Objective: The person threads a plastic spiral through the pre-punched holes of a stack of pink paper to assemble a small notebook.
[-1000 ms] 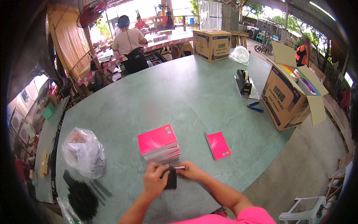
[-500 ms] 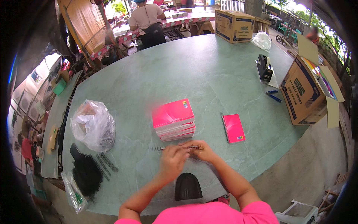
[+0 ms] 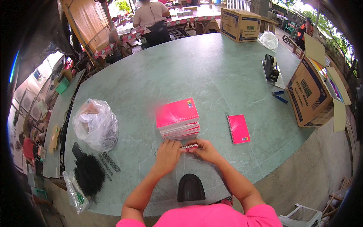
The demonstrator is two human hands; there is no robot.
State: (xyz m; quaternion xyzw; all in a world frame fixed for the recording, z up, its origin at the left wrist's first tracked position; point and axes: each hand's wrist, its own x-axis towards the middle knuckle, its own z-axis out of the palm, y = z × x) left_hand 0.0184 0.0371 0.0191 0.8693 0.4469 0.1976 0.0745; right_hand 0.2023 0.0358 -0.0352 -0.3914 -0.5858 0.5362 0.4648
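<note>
Close in front of me, both hands grip a red pocket notebook (image 3: pixel 191 147), seen almost edge-on with a row of coil loops or holes along its top. My left hand (image 3: pixel 168 153) closes over its left end, and a bit of dark spiral coil (image 3: pixel 155 153) sticks out beyond that hand. My right hand (image 3: pixel 205 150) pinches the right end between thumb and fingers. Just beyond the hands rises a stack of pink-red notebooks (image 3: pixel 177 117). A spiral-bound pink notebook (image 3: pixel 239 129) lies flat to the right. Most of the held notebook is hidden by my fingers.
Left on the green table (image 3: pixel 211 87) are a clear plastic bag (image 3: pixel 96 125), a heap of black spiral coils (image 3: pixel 89 174) and a smaller plastic bag (image 3: pixel 75 193). At right: blue pliers (image 3: pixel 280 97), a tape dispenser (image 3: pixel 271 68), an open carton (image 3: pixel 308 92). A closed carton (image 3: pixel 240 25) stands farther back.
My left hand has turned and now lies over the notebook's left end, covering most of the coil that showed there. The notebook's edge shows more between my hands.
</note>
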